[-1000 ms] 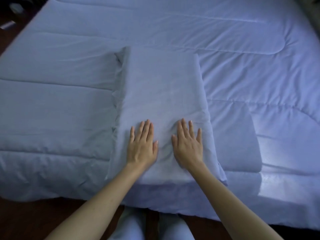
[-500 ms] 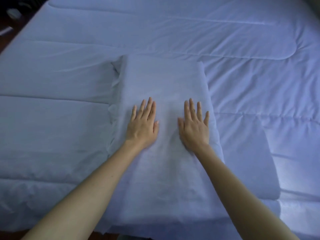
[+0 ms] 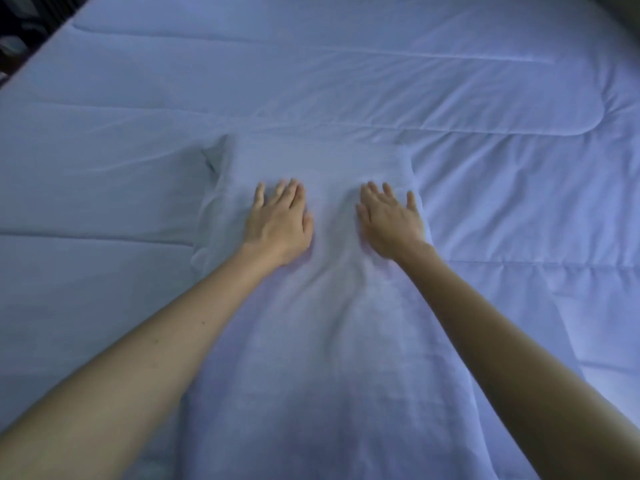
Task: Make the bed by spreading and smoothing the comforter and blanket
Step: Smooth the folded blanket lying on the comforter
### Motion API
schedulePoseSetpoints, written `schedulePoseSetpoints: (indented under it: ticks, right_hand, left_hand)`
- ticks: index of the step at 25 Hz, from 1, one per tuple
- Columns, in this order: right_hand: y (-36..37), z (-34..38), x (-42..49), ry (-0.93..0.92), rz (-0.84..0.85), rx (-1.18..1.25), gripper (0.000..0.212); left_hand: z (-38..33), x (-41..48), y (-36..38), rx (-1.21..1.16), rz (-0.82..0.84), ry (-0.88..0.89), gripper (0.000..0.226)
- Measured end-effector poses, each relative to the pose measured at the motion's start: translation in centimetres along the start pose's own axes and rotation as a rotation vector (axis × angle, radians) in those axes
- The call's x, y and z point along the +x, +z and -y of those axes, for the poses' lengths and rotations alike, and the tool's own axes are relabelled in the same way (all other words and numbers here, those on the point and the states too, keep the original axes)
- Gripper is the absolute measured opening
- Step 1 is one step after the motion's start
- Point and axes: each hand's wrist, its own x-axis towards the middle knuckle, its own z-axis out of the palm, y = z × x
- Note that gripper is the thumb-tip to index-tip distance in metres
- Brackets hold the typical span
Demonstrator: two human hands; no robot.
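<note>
A pale blue quilted comforter (image 3: pixel 346 81) lies spread over the whole bed. On top of it, down the middle, rests a folded blanket (image 3: pixel 322 341) of the same pale colour, a long strip reaching from the near edge to mid-bed. My left hand (image 3: pixel 278 225) lies flat, palm down, fingers apart, on the blanket near its far end. My right hand (image 3: pixel 391 223) lies flat beside it, a little to the right, close to the blanket's right edge. Neither hand grips any cloth.
The bed's left edge shows at the top left, with dark floor and dim objects (image 3: pixel 20 39) beyond it. Stitched seams run across the comforter. A dark strip (image 3: pixel 620 8) lies past the bed's far right corner.
Both hands have slid forward along the blanket, from its near end toward its far end, flat all the way. The view has moved forward over the bed, so the near edge and floor are out of sight.
</note>
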Motion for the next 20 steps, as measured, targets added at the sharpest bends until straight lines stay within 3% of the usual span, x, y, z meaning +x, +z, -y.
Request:
schedulePoseSetpoints:
  ticks: [3, 6, 10, 13, 16, 17, 18, 20]
  right_hand:
    - [-1.7, 0.3, 4.2, -0.031, -0.109, 0.070, 0.054]
    - [2.0, -0.4, 4.2, -0.089, 0.080, -0.014, 0.055]
    - [-0.5, 1.3, 8.0, -0.009, 0.001, 0.064, 0.051]
    - [1.4, 0.3, 7.4, -0.124, 0.031, -0.028, 0.054]
    - [1.1, -2.9, 7.2, 0.231, -0.014, -0.015, 0.057]
    - [0.0, -2.4, 6.7, 0.291, -0.045, -0.003, 0.058]
    - [-0.7, -1.2, 5.6, 0.263, -0.093, 0.013, 0.058]
    - [0.6, 1.3, 1.4, -0.021, -0.168, -0.001, 0.058]
  left_hand:
    - [1.3, 5.1, -1.4, 0.029, -0.051, 0.098, 0.059]
    - [2.5, 5.7, 1.3, 0.127, 0.153, 0.106, 0.059]
    - [2.6, 8.7, -0.7, 0.010, 0.021, 0.092, 0.055]
    - [4.6, 8.8, -0.1, 0.092, 0.133, 0.070, 0.058]
    - [6.3, 7.7, 0.0, 0.123, 0.073, -0.264, 0.061]
    - [5.5, 7.0, -0.7, 0.093, 0.027, -0.281, 0.062]
    - [4.5, 6.0, -1.0, 0.051, -0.030, -0.231, 0.061]
    - [2.5, 2.6, -0.3, -0.031, -0.086, -0.031, 0.062]
